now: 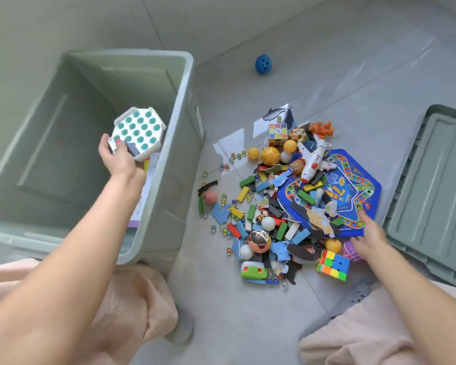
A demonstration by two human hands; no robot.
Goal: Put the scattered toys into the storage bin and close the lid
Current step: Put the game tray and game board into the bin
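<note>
A pale green storage bin [184, 106] stands open on the left. My left hand [117, 156] reaches inside it and grips a white hexagonal toy with teal dots [138, 131] by its lower left edge. A pile of toys [282, 201] lies on the floor to the right of the bin: blocks, balls, marbles, puzzle cubes, a toy plane [315, 158]. My right hand [370, 239] lies at the lower right edge of a blue hexagonal game board [353, 180], fingers touching it. The bin's green lid [432, 193] lies at the far right.
A blue ball with holes [263, 64] sits alone on the grey tile floor beyond the pile. A book or paper leans inside the bin's right wall [145, 196]. My knees in pink cloth fill the bottom corners.
</note>
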